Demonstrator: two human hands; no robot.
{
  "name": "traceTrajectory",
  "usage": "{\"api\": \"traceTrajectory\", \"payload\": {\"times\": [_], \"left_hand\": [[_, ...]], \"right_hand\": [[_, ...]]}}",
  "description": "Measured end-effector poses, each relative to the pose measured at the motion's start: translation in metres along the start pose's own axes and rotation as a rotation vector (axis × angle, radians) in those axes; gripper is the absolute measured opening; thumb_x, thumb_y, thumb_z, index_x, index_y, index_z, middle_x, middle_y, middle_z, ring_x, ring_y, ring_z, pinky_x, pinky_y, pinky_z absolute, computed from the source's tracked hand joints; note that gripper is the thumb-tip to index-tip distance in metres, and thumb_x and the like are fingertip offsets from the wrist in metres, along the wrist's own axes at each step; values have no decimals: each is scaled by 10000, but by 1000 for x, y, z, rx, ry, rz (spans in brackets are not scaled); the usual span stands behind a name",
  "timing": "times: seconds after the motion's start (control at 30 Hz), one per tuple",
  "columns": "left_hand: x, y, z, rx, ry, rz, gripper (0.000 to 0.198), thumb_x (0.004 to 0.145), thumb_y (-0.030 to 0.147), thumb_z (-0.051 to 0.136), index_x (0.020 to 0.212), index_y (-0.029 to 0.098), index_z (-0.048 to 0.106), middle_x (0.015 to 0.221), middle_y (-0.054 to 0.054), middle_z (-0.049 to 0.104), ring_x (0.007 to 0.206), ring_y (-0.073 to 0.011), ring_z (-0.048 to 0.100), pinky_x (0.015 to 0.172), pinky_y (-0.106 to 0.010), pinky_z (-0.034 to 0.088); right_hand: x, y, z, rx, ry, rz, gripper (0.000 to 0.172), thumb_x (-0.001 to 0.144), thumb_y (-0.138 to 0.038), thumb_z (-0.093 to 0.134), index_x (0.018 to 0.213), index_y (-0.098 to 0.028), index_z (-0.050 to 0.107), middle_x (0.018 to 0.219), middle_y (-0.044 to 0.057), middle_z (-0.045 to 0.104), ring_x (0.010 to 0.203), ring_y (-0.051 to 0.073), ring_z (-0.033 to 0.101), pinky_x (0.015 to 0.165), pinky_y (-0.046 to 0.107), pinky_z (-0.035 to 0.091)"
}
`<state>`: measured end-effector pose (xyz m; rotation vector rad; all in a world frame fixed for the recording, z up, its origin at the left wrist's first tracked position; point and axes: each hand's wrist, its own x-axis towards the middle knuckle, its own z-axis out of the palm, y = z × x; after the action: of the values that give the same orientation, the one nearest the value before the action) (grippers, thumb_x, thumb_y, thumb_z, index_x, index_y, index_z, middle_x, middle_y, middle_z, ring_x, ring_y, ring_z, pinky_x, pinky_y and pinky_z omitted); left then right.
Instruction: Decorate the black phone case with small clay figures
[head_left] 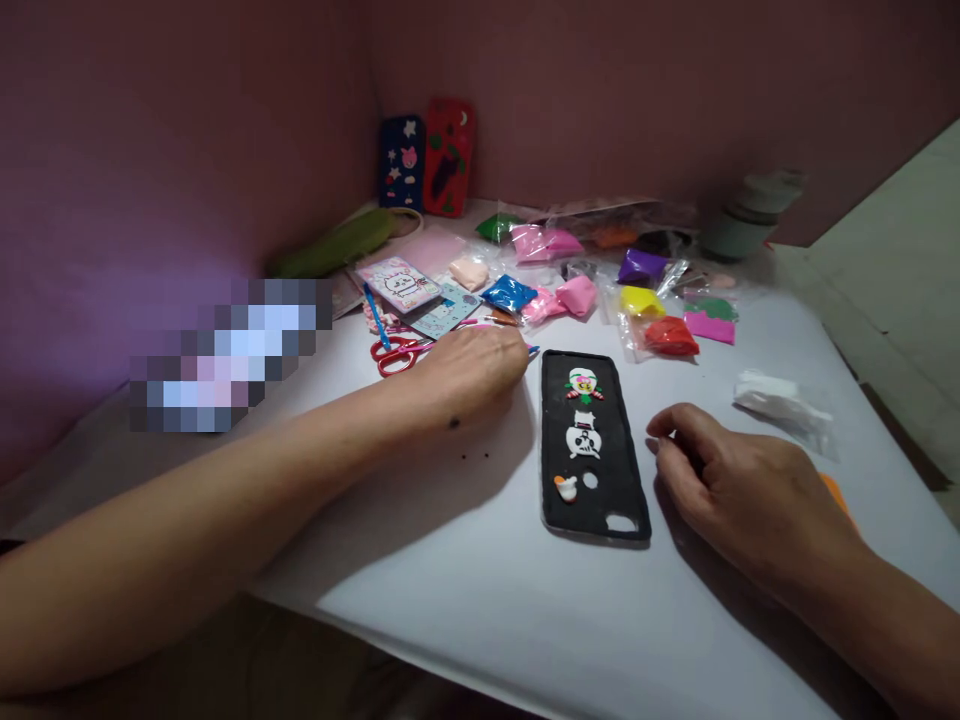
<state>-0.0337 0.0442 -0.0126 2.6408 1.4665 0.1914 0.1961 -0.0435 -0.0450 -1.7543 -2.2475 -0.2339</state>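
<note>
A black phone case (596, 450) lies flat on the white table (465, 560), with small clay figures stuck on it. My left hand (469, 370) rests knuckles-up just left of the case's top, fingers curled around a thin tool whose blue-pink tip (532, 349) pokes out. Red scissors (397, 352) lie right behind that hand. My right hand (739, 485) sits on the table to the right of the case, fingers curled with thumb and forefinger pinched together near the case's edge; what is between them I cannot make out.
Several small bags of coloured clay (645, 300) are spread behind the case, and a white bag (784, 400) lies to the right. Sticker sheets (409, 285), a blue tool (375, 315), two decorated cases (427, 160) against the wall and a grey bottle (742, 220) stand farther back.
</note>
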Motion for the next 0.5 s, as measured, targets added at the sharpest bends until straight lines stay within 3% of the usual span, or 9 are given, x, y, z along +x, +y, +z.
{"api": "traceTrajectory", "payload": {"times": [0.13,0.2,0.27,0.33,0.4,0.5], "left_hand": [[-3,-4,-17,17,20,-68,71,727,137,502,691,149,563,640,-37,563,599,-161,551,513,-248,370],[-9,-5,-32,-207,45,-136,98,714,88,508,675,156,566,574,8,519,517,-111,512,464,-209,350],[-21,-5,-47,-515,57,-84,97,756,101,519,731,160,592,584,29,554,479,-83,520,441,-179,385],[-38,-3,-56,-630,116,-7,135,809,145,527,701,156,607,554,38,555,468,-74,526,425,-162,400],[-58,1,-55,-630,192,0,219,844,193,544,628,162,572,499,51,544,440,-62,515,400,-149,387],[-84,7,-37,-601,309,-4,146,880,196,510,759,179,589,529,54,583,427,-61,533,416,-153,436]], "right_hand": [[0,0,1,15,-47,34,170,813,-237,450,847,-200,612,527,13,631,434,201,569,466,299,329],[0,0,1,34,-51,35,172,812,-240,445,844,-203,609,522,10,620,431,194,553,469,301,327],[0,0,1,75,-58,44,165,817,-247,445,838,-211,605,520,1,611,432,186,543,469,300,334],[1,0,1,161,-75,69,149,823,-262,462,824,-226,607,522,-15,610,431,171,544,457,288,348],[2,1,2,280,-88,106,129,824,-276,490,791,-246,611,479,-46,579,382,144,512,420,268,350],[3,2,2,425,-60,140,114,815,-280,518,755,-261,613,417,-76,525,316,119,460,367,250,344]]}}
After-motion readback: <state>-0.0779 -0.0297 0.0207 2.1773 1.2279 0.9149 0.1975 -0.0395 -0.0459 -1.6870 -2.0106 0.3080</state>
